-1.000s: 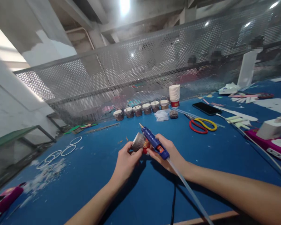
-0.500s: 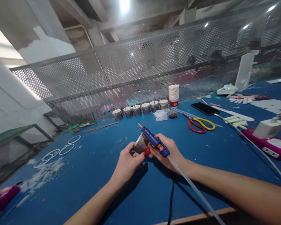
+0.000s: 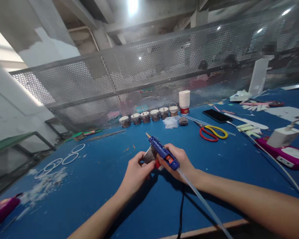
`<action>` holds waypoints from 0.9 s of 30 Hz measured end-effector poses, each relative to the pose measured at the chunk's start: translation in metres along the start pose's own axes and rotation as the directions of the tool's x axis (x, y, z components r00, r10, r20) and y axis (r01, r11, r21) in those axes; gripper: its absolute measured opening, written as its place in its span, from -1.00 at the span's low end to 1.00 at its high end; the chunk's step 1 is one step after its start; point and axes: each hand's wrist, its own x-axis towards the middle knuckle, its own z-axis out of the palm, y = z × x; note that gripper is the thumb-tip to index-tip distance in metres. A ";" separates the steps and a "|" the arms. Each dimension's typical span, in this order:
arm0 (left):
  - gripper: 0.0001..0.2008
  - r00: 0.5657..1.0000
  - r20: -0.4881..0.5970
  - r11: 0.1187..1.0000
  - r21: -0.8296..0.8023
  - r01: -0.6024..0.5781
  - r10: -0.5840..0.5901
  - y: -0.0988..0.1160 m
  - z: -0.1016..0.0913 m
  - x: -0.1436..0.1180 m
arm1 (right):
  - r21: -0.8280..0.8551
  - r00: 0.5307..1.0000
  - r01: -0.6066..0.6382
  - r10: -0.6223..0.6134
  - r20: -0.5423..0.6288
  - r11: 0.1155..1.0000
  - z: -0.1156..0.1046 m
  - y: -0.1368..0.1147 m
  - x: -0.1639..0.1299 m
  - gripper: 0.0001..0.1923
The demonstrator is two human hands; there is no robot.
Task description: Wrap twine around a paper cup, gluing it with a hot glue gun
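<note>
My right hand grips a blue glue gun with its brass nozzle pointing up and to the left; a clear glue stick trails out of its back toward me. My left hand holds a small paper cup wrapped in grey-brown twine, with a red band at its base, tilted on its side just under the gun. Both hands meet over the blue table.
A row of twine-wrapped cups and a stack of white cups stand by the mesh fence. Red and yellow scissors, a phone, a pink device with a white block, white rings and paper scraps lie around.
The cup in my left hand has sunk lower and turned, so less of its wrapped side shows. The glue gun has shifted slightly down with it.
</note>
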 end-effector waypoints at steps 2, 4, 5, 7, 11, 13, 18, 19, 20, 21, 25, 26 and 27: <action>-0.83 1.000 -0.023 1.000 0.008 -0.007 0.008 0.000 0.000 0.000 | -0.014 1.000 0.014 -0.014 -0.003 1.000 0.000 0.000 0.000 -0.91; -0.84 0.999 -0.045 1.000 0.015 -0.010 0.011 0.001 0.001 0.000 | -0.025 1.000 0.028 -0.028 -0.002 0.999 0.001 -0.001 0.001 -0.91; -0.84 0.999 -0.050 1.000 0.016 -0.011 0.012 0.001 0.001 0.000 | -0.026 0.999 0.033 -0.033 -0.001 0.999 0.001 -0.002 0.001 -0.91; -0.84 0.998 -0.054 1.000 0.009 -0.013 0.013 0.002 0.001 0.000 | -0.030 0.999 0.033 -0.033 0.000 0.999 0.001 -0.004 0.002 -0.90; -0.84 0.998 -0.055 0.999 -0.030 -0.011 0.009 0.003 0.002 -0.001 | -0.038 1.000 0.011 -0.010 0.019 0.999 0.000 -0.007 0.001 -0.88; -0.85 0.998 -0.059 0.999 -0.048 -0.014 0.011 0.004 0.003 -0.002 | -0.034 0.999 -0.011 0.013 0.032 0.999 0.000 -0.007 0.000 -0.87; -0.85 0.996 -0.092 0.998 -0.053 -0.024 0.019 0.003 0.003 -0.001 | -0.049 0.994 -0.103 0.101 -0.033 0.994 0.001 -0.007 0.002 -0.86; -0.84 0.995 -0.100 0.998 -0.050 -0.025 0.020 0.003 0.003 -0.001 | -0.045 0.991 -0.124 0.121 -0.060 0.991 0.001 -0.007 0.003 -0.86; -0.84 0.994 -0.104 0.999 -0.047 -0.024 0.019 0.002 0.003 0.000 | -0.037 0.987 -0.140 0.136 -0.081 0.989 -0.001 -0.008 0.004 -0.87; -0.84 0.994 -0.110 0.999 -0.044 -0.022 0.017 0.001 0.003 0.000 | -0.027 0.984 -0.150 0.147 -0.097 0.988 -0.002 -0.009 0.006 -0.88; -0.83 0.994 -0.109 0.999 -0.040 0.005 -0.009 0.000 0.002 0.002 | 0.003 0.982 -0.158 0.157 -0.107 0.987 -0.008 -0.012 0.008 -0.90; -0.83 0.994 -0.110 0.999 -0.038 0.006 -0.011 0.000 0.001 0.002 | 0.007 0.982 -0.158 0.157 -0.100 0.987 -0.009 -0.012 0.008 -0.89; -0.83 0.993 -0.114 0.999 -0.034 0.004 -0.007 0.001 0.001 0.002 | 0.012 0.983 -0.158 0.159 -0.095 0.987 -0.010 -0.013 0.008 -0.89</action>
